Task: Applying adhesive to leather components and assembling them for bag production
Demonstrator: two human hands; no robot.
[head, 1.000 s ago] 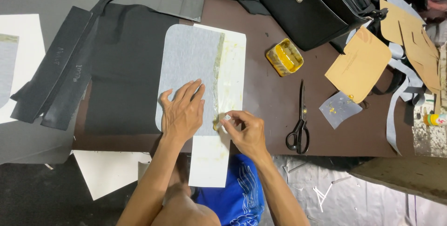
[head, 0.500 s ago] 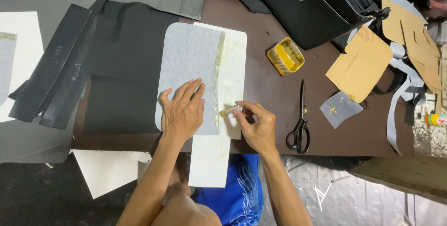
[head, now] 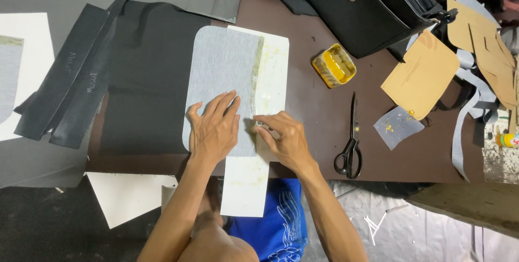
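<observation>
The white paper sheet (head: 246, 178) overhung the table edge nearest the person. Above it, the left hand (head: 215, 128) lay flat, fingers spread, on the grey rounded panel (head: 221, 78). The right hand (head: 286, 140) pinched a small applicator at the panel's glue-streaked right edge, which ran lengthwise away from the person.

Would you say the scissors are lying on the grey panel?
No, the scissors lie on the brown table, right of both hands and apart from the grey panel.
</observation>
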